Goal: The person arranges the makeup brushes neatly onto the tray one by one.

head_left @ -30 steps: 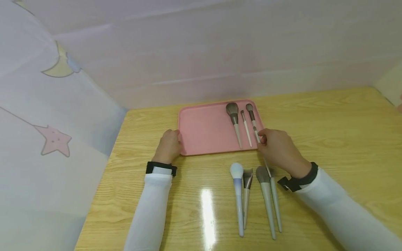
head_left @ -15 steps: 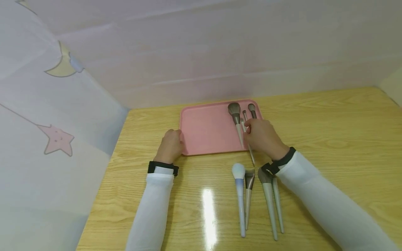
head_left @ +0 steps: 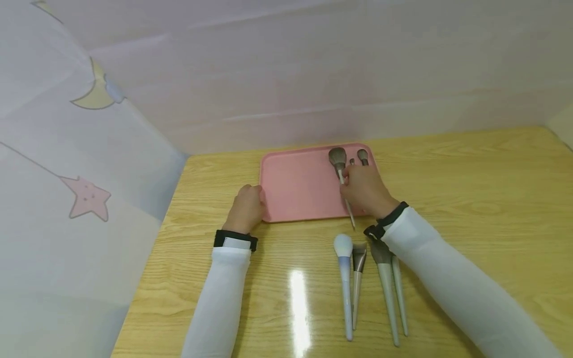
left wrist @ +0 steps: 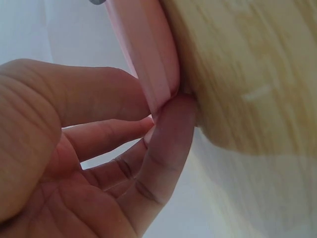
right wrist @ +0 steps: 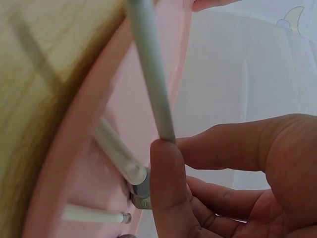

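Observation:
My left hand pinches the left rim of a pink tray; in the left wrist view the thumb lies on the rim and a fingertip curls against its underside. Over the tray's right part, my right hand pinches a slim makeup brush by its pale handle, between thumb and fingertip. The handle slants across the tray's front edge, its brush end mostly hidden by the hand. Below it lie a large fluffy makeup brush, a small brush and a medium brush, partly covered by the right hand.
On the wooden table in front lie a white-and-blue brush, a flat-tipped brush, a large green-handled brush and another slim brush. The right sleeve passes close over the last two. A pale cloth wall rises behind.
My right hand has carried the slim brush leftward from the tray's right edge to beside the large fluffy brush. The left hand keeps its hold on the tray rim.

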Demonstrator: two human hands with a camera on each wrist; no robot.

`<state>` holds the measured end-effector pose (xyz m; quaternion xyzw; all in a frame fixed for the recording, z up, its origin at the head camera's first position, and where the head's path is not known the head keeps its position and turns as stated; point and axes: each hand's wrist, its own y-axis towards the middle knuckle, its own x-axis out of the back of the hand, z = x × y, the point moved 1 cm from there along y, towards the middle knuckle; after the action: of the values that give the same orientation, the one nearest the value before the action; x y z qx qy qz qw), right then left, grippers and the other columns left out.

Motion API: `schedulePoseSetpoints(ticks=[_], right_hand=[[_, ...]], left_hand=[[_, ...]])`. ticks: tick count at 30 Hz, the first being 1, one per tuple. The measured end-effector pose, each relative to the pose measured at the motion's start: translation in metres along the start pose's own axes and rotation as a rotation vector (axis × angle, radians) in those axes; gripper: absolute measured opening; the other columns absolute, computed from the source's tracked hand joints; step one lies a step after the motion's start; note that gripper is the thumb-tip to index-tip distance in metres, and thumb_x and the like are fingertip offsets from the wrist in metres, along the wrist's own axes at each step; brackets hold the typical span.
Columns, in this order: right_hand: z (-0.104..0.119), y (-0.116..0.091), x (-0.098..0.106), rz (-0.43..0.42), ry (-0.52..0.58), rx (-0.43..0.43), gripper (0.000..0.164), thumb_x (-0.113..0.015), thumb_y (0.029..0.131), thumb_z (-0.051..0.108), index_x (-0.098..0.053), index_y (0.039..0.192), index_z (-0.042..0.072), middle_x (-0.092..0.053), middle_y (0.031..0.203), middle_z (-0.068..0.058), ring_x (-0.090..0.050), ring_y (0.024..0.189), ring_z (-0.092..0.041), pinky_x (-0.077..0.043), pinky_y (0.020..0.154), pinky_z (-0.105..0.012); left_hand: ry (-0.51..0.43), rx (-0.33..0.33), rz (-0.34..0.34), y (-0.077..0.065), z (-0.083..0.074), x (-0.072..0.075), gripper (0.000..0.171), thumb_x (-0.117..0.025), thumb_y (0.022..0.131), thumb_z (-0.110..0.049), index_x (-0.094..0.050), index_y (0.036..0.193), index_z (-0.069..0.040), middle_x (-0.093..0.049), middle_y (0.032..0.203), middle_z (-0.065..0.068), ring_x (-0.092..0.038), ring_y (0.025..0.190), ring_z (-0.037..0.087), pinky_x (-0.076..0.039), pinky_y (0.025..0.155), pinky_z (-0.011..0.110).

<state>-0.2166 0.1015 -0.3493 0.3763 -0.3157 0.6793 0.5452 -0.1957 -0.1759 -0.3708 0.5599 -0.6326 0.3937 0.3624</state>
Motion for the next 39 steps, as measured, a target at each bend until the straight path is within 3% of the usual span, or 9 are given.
schedulePoseSetpoints(ticks=[3, 5, 8, 10, 18, 25, 30, 33, 39], right_hand=[[0.004, 0.005, -0.001, -0.003, -0.010, 0.002, 0.030, -0.058, 0.092, 0.004, -0.073, 0.115, -0.008, -0.068, 0.078, -0.014, -0.057, 0.067, -0.021, -0.052, 0.068, -0.038], [0.006, 0.008, -0.001, 0.010, 0.021, -0.003, 0.020, -0.056, 0.091, 0.001, -0.072, 0.100, -0.006, -0.054, 0.066, -0.006, -0.048, 0.059, -0.017, -0.041, 0.058, -0.032], [0.008, 0.014, -0.003, 0.037, 0.062, -0.009, 0.014, -0.053, 0.091, -0.001, -0.062, 0.081, 0.000, -0.033, 0.061, 0.002, -0.035, 0.053, -0.014, -0.028, 0.052, -0.028], [0.009, 0.018, -0.005, 0.039, 0.065, -0.001, 0.017, -0.053, 0.090, -0.002, -0.056, 0.074, 0.004, -0.030, 0.061, 0.003, -0.033, 0.053, -0.014, -0.026, 0.052, -0.027], [0.011, 0.034, -0.010, 0.029, 0.018, -0.020, 0.021, -0.054, 0.086, 0.000, -0.048, 0.068, 0.010, -0.038, 0.062, 0.003, -0.039, 0.056, -0.016, -0.031, 0.050, -0.026], [0.010, 0.044, -0.015, 0.073, 0.025, -0.095, 0.021, -0.055, 0.089, 0.004, -0.049, 0.070, 0.009, -0.038, 0.064, -0.001, -0.040, 0.058, -0.019, -0.031, 0.049, -0.028], [0.010, 0.047, -0.019, 0.067, 0.012, -0.065, 0.027, -0.053, 0.088, 0.001, -0.045, 0.064, 0.010, -0.036, 0.058, 0.001, -0.039, 0.053, -0.017, -0.031, 0.048, -0.027], [0.012, 0.048, -0.021, 0.064, -0.012, -0.052, 0.020, -0.054, 0.088, 0.000, -0.050, 0.070, 0.007, -0.046, 0.064, -0.005, -0.048, 0.057, -0.022, -0.036, 0.049, -0.029], [0.017, 0.050, -0.026, 0.047, -0.120, -0.023, 0.016, -0.054, 0.091, 0.003, -0.059, 0.076, 0.002, -0.067, 0.089, -0.020, -0.063, 0.083, -0.034, -0.051, 0.069, -0.045]], left_hand=[[-0.007, 0.006, 0.004, 0.000, 0.000, -0.001, 0.022, -0.058, 0.094, 0.006, -0.069, 0.112, 0.006, -0.064, 0.110, 0.022, -0.059, 0.096, 0.029, -0.057, 0.083, 0.041], [-0.011, 0.010, 0.004, 0.000, -0.001, -0.001, 0.022, -0.057, 0.094, 0.006, -0.068, 0.113, 0.007, -0.064, 0.111, 0.022, -0.059, 0.096, 0.029, -0.057, 0.083, 0.040], [-0.008, 0.009, 0.002, 0.000, -0.001, -0.001, 0.022, -0.056, 0.095, 0.006, -0.068, 0.113, 0.007, -0.063, 0.111, 0.022, -0.058, 0.096, 0.029, -0.057, 0.083, 0.040], [-0.008, 0.011, 0.003, -0.001, -0.002, -0.001, 0.022, -0.057, 0.095, 0.006, -0.068, 0.114, 0.006, -0.063, 0.111, 0.022, -0.058, 0.096, 0.028, -0.056, 0.084, 0.040], [0.010, 0.013, 0.004, -0.002, -0.006, -0.002, 0.024, -0.060, 0.094, 0.006, -0.069, 0.116, 0.006, -0.062, 0.109, 0.020, -0.057, 0.094, 0.028, -0.057, 0.083, 0.040], [0.022, 0.009, 0.004, 0.000, -0.006, -0.005, 0.026, -0.060, 0.094, 0.006, -0.069, 0.119, 0.006, -0.063, 0.109, 0.020, -0.057, 0.092, 0.026, -0.057, 0.081, 0.038], [0.019, -0.001, -0.009, 0.000, -0.006, -0.005, 0.026, -0.060, 0.094, 0.006, -0.069, 0.118, 0.007, -0.062, 0.106, 0.019, -0.056, 0.089, 0.025, -0.056, 0.077, 0.036], [0.021, -0.004, -0.013, 0.000, -0.007, -0.005, 0.025, -0.060, 0.093, 0.007, -0.069, 0.116, 0.007, -0.063, 0.106, 0.019, -0.056, 0.089, 0.025, -0.056, 0.078, 0.037], [0.017, -0.006, -0.017, 0.000, -0.007, -0.005, 0.024, -0.061, 0.092, 0.007, -0.070, 0.114, 0.007, -0.063, 0.105, 0.019, -0.056, 0.088, 0.026, -0.056, 0.077, 0.037]])
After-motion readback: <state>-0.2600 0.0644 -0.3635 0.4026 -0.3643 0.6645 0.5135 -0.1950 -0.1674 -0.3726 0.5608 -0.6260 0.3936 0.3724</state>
